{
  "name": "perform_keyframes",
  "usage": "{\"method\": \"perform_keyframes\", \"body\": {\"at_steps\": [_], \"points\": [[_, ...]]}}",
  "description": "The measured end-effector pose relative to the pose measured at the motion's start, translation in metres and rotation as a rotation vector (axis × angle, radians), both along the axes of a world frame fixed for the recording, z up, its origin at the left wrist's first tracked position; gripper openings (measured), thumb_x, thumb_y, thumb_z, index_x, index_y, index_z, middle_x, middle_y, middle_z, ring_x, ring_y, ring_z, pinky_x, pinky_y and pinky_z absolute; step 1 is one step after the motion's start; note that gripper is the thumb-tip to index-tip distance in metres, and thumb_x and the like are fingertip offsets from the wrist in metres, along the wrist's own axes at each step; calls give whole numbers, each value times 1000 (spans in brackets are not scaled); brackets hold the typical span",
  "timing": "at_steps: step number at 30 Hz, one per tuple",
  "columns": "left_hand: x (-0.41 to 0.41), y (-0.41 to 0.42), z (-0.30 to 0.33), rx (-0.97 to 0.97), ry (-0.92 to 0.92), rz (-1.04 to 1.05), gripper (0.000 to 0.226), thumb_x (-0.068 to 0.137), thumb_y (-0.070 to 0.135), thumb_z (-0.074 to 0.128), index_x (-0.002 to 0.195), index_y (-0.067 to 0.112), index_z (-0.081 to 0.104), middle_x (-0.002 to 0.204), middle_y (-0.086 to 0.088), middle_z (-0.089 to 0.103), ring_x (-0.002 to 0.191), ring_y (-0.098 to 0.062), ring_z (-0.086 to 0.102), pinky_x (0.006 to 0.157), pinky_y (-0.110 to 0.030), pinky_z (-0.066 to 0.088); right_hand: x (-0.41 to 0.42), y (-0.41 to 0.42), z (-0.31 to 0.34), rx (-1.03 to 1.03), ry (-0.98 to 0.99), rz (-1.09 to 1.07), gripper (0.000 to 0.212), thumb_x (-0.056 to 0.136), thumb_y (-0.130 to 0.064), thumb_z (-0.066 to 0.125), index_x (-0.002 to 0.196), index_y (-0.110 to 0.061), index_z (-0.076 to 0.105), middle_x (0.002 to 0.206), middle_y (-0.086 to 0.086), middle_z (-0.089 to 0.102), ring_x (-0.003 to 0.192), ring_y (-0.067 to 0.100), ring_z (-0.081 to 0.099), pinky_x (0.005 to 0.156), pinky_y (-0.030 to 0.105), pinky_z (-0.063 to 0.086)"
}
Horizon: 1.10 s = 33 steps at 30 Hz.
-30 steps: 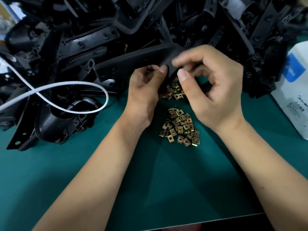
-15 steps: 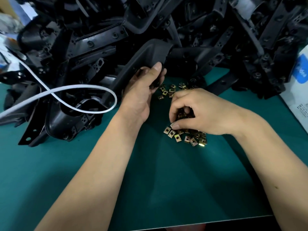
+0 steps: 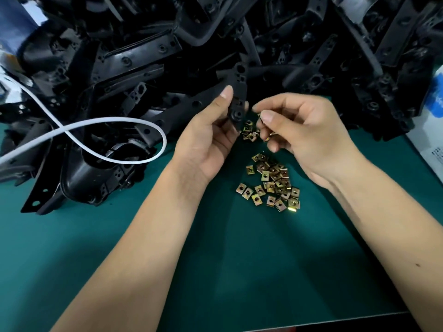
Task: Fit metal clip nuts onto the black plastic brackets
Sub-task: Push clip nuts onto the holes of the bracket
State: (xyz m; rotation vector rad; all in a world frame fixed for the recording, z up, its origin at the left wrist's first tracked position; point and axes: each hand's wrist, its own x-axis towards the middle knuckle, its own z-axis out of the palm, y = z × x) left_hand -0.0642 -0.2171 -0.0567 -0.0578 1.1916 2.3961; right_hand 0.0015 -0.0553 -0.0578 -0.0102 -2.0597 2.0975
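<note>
Gripping a bracket (image 3: 239, 92) upright with the left hand (image 3: 208, 137), beside the pile (image 3: 143, 56); pinching a nut (image 3: 260, 117) in the right hand (image 3: 304, 130), now lifted from the nuts (image 3: 271, 183) lying below on open mat (image 3: 239, 271).

glossy black plastic brackets (image 3: 182, 51), brassy metal clip nuts (image 3: 272, 182) (shiny), matt green mat (image 3: 263, 271)
</note>
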Motion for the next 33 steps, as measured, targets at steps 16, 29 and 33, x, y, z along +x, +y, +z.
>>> {"method": "perform_keyframes", "body": {"at_steps": [16, 29, 33], "points": [[-4, -1, -10, -6, 28, -117, 21, 70, 25, 82, 86, 11, 80, 92, -5, 76, 78, -10, 70, 65, -14, 55, 0, -2, 2, -28, 32, -109, 7, 92, -1, 73, 96, -6, 77, 72, 2, 72, 64, 11, 63, 59, 20, 51], [-3, 0, -11, 28, 18, -146, 8, 83, 19, 79, 78, 13, 82, 85, -2, 77, 72, -7, 72, 65, -13, 57, 2, -5, 5, -77, 7, -133, 6, 90, 2, 74, 93, -3, 74, 71, 4, 71, 64, 14, 65, 61, 22, 53], [0, 1, -8, 23, 44, -191, 12, 74, 23, 81, 79, 13, 83, 84, 0, 77, 71, -6, 72, 63, -12, 57, 3, -7, 6, -91, 12, -122, 9, 91, 4, 73, 91, -5, 73, 71, 3, 71, 65, 14, 65, 62, 22, 53]]}}
